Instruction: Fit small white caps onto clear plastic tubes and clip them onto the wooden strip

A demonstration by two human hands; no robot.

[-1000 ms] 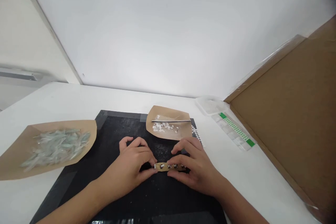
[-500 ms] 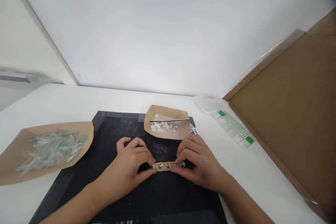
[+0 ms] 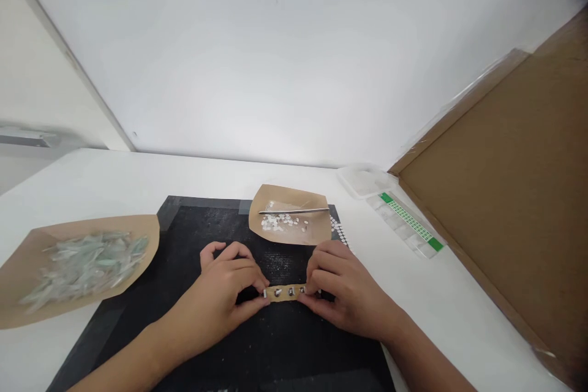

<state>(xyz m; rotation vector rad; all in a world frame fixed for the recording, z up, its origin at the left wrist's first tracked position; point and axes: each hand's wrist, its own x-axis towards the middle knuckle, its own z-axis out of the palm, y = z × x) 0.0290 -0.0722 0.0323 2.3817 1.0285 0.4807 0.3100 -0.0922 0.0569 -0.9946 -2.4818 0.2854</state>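
Observation:
A short tan strip [image 3: 283, 293] with several small shiny metal pieces along it lies low over the black mat [image 3: 220, 343]. My left hand [image 3: 232, 285] pinches its left end between thumb and fingertips. At the right end, the thumb and fingers of my right hand [image 3: 337, 285] close on the strip and cover part of it. Just beyond my hands, a small brown paper tray [image 3: 316, 234] holds many little white dots and a thin metal tool [image 3: 294, 211] laid across it; what kind of tool it is I cannot tell.
A larger brown paper tray [image 3: 151, 226] with a heap of clear greenish strips stands at the left. To the right are a clear plastic container [image 3: 362, 179], a clear sheet with a green band [image 3: 411, 220] and a tall cardboard box [image 3: 505, 184]. White dots [image 3: 340, 233] lie by the mat's edge.
The right hand's fingers have closed further over the strip's right end, hiding more of it. My left hand keeps its pinch. The whole view has shifted slightly.

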